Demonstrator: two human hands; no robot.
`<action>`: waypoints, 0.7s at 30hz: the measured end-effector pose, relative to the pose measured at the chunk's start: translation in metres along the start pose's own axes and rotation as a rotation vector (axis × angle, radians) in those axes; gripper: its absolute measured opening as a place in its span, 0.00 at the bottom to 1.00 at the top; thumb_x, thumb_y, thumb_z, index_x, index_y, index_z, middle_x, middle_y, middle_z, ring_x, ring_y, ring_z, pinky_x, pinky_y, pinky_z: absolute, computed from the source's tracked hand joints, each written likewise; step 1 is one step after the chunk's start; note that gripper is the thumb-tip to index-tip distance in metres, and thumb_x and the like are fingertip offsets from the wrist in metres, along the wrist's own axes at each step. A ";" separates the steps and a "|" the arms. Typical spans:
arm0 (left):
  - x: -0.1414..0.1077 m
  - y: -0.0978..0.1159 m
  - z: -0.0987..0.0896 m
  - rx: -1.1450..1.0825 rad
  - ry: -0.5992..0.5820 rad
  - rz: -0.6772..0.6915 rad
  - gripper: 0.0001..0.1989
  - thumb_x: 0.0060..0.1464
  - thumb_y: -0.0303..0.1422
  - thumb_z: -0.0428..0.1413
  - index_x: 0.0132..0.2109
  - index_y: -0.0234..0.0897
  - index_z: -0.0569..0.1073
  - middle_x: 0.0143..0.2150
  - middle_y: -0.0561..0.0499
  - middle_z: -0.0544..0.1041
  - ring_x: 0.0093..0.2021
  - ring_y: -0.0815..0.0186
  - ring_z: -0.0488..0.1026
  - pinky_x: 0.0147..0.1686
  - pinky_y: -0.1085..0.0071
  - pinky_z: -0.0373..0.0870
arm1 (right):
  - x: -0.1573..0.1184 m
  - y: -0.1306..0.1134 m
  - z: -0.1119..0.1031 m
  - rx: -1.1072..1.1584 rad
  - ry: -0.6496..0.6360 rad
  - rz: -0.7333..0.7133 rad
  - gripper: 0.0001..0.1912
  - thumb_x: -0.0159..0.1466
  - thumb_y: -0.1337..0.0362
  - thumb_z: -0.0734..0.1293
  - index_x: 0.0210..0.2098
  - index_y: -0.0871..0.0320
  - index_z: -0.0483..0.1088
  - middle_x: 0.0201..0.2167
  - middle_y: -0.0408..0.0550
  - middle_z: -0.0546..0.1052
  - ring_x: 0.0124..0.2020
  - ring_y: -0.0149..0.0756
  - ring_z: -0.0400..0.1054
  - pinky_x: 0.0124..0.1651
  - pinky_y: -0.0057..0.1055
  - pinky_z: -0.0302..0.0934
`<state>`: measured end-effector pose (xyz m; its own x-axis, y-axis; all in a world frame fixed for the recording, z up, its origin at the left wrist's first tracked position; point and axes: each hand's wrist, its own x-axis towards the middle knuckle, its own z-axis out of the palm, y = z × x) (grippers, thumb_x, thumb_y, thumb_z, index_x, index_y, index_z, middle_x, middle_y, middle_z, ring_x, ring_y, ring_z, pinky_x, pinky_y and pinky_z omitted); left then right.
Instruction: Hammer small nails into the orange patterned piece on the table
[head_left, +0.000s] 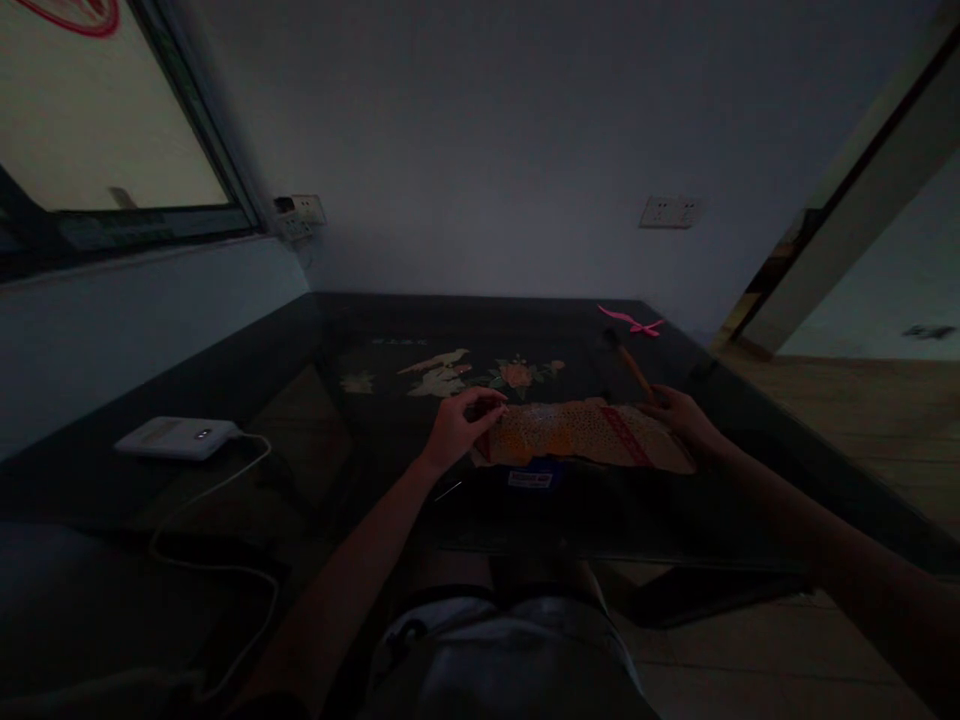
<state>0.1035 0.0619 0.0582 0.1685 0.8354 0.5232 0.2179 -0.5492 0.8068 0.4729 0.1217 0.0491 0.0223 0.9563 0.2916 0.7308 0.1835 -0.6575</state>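
Observation:
A torn-edged, brown, speckled sheet [574, 433] with orange patches and red bands lies on the dark glossy table [360, 425]. Fingers pinched, my left hand [459, 428] is at the sheet's left end; a tiny pale spot shows at the fingertips, too dim to name. My right hand [681, 418], by the sheet's right end, is closed around the wooden handle of a brush [634, 368]. The brush's dark bristles point up and away to the left, above the table. Just below the sheet's near edge shows a blue item with a white label [531, 480].
A white box-shaped device [178, 438] with a white cable [217, 492] lies at the left. Pink ribbon-like strips [636, 324] lie at the far right corner. The tabletop carries a bird-and-flower print [442, 375]. Behind it is a wall with sockets [670, 212].

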 end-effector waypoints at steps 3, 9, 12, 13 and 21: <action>0.001 0.000 -0.002 0.015 0.028 0.011 0.08 0.52 0.34 0.58 0.40 0.36 0.75 0.36 0.49 0.79 0.37 0.65 0.77 0.40 0.68 0.74 | -0.007 -0.024 -0.020 0.184 -0.042 0.175 0.19 0.57 0.61 0.68 0.45 0.64 0.68 0.15 0.35 0.64 0.13 0.29 0.59 0.16 0.27 0.54; 0.002 0.001 -0.004 0.035 0.071 0.031 0.08 0.53 0.34 0.58 0.39 0.36 0.74 0.36 0.49 0.79 0.37 0.64 0.77 0.42 0.66 0.73 | -0.027 -0.095 -0.061 0.477 -0.136 0.204 0.17 0.60 0.63 0.63 0.48 0.58 0.62 0.11 0.32 0.61 0.09 0.26 0.52 0.12 0.22 0.46; 0.002 0.000 -0.003 0.031 0.061 0.042 0.08 0.52 0.34 0.58 0.39 0.37 0.74 0.36 0.49 0.79 0.37 0.65 0.76 0.42 0.67 0.73 | -0.042 -0.125 -0.070 0.515 -0.214 0.219 0.17 0.57 0.63 0.65 0.47 0.56 0.64 0.12 0.33 0.63 0.11 0.25 0.54 0.13 0.21 0.48; 0.002 0.000 -0.003 0.027 0.058 0.044 0.07 0.52 0.34 0.58 0.39 0.37 0.74 0.36 0.49 0.79 0.37 0.65 0.76 0.41 0.67 0.73 | -0.047 -0.133 -0.070 0.516 -0.236 0.228 0.18 0.56 0.62 0.66 0.46 0.55 0.64 0.13 0.33 0.64 0.11 0.25 0.54 0.12 0.21 0.48; 0.002 -0.003 -0.001 0.069 0.026 0.056 0.08 0.52 0.35 0.58 0.39 0.37 0.75 0.37 0.50 0.79 0.37 0.65 0.76 0.39 0.68 0.74 | -0.078 -0.160 -0.045 0.513 -0.326 0.110 0.23 0.52 0.54 0.72 0.45 0.56 0.70 0.15 0.35 0.65 0.12 0.26 0.58 0.12 0.22 0.53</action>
<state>0.1023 0.0650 0.0569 0.1577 0.8031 0.5746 0.2749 -0.5945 0.7556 0.3853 0.0078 0.1629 -0.1903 0.9813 0.0293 0.3133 0.0889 -0.9455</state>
